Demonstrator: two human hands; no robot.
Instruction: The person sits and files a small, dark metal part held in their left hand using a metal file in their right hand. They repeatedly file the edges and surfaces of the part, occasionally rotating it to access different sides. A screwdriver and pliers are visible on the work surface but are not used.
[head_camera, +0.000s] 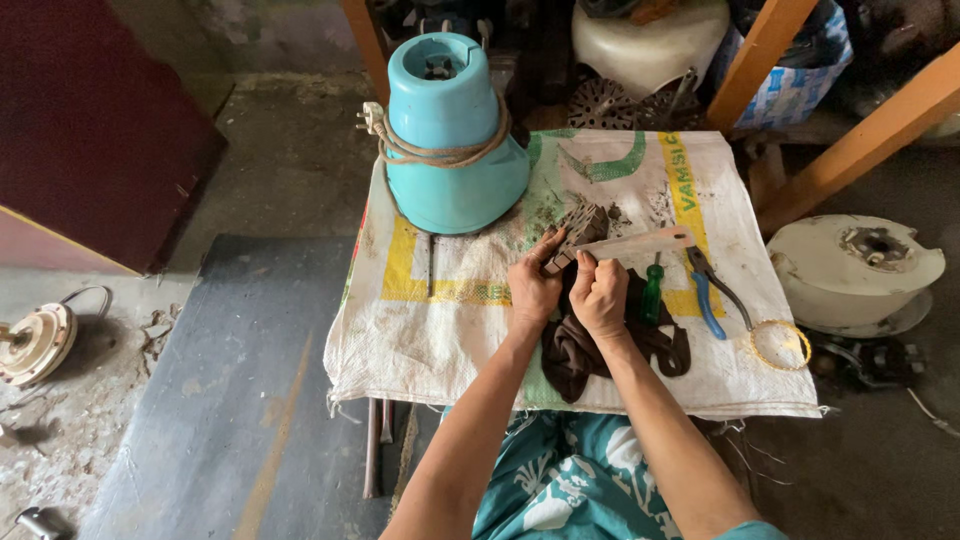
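My left hand (533, 287) and my right hand (598, 296) are close together over a small table covered with a white woven sack (440, 330). Both grip a long flat pale blade-like tool (640, 243) that points to the right. My left fingertips also touch a dark, dirty toothed metal part (583, 222) just beyond the hands. A dark brown rag (575, 352) lies under my wrists.
A turquoise mixer base (450, 140) with its cord wound around it stands at the back left of the sack. A green-handled screwdriver (651, 293), blue-handled pliers (707, 297) and a yellow ring (781, 345) lie to the right. A white round housing (850, 270) sits at right.
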